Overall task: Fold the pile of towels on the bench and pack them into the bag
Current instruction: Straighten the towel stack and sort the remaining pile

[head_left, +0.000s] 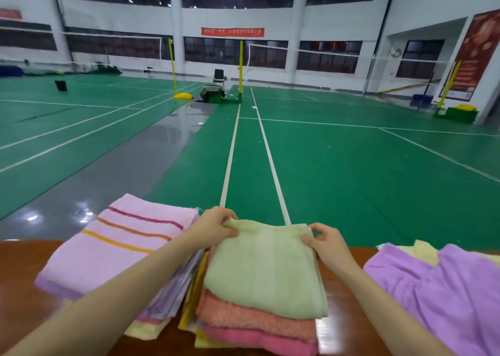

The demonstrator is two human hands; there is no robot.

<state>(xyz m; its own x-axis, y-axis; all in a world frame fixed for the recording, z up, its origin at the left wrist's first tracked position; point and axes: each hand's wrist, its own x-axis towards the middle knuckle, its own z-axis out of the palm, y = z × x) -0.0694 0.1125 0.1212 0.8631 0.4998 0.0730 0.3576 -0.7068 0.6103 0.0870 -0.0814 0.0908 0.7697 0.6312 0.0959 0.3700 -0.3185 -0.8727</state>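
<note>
A folded light green towel (265, 269) lies on top of a stack on the brown bench (16, 288), above an orange towel (243, 316) and a pink towel (257, 339). My left hand (216, 227) pinches the green towel's far left corner. My right hand (326, 243) pinches its far right corner. To the left sits a folded pink striped towel (113, 250) on more folded towels. At the right lies an unfolded purple towel (438, 296) over a pale yellow one (424, 250). No bag is in view.
The bench's far edge borders a green badminton court floor (338, 171) with white lines. Far off stand yellow net posts (173, 68), a chair (219, 77) and a dark bag-like heap (212, 91) on the floor.
</note>
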